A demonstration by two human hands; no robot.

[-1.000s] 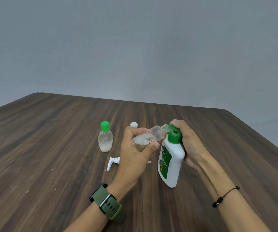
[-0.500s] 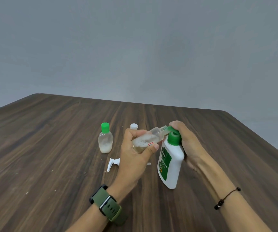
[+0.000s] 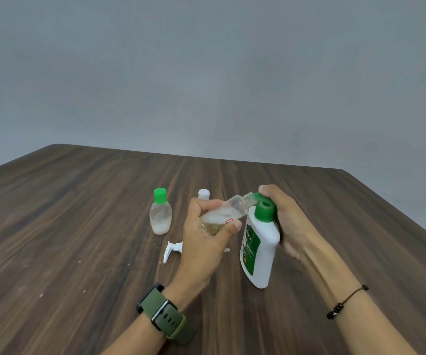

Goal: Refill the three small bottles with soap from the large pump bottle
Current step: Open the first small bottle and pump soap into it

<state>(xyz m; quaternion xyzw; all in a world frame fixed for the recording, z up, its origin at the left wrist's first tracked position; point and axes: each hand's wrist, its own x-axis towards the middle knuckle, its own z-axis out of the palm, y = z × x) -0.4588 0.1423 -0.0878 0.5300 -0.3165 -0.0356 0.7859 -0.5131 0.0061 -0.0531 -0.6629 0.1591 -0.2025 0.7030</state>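
Hands [image 3: 206,242] around tilted small bottle [image 3: 228,213]

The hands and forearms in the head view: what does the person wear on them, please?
Both forearms are bare; no sleeves show. The left hand has a smartwatch at its wrist, with a dark case and an olive-green strap with holes. The right hand has a thin black cord bracelet with small dark beads. No rings or gloves are visible.

Both forearms reach in from the table's near edge. The left hand [image 3: 204,235] — fingers and thumb curled — grips a small bottle; the right hand [image 3: 287,221] wraps a larger bottle's back, fingertips on top.
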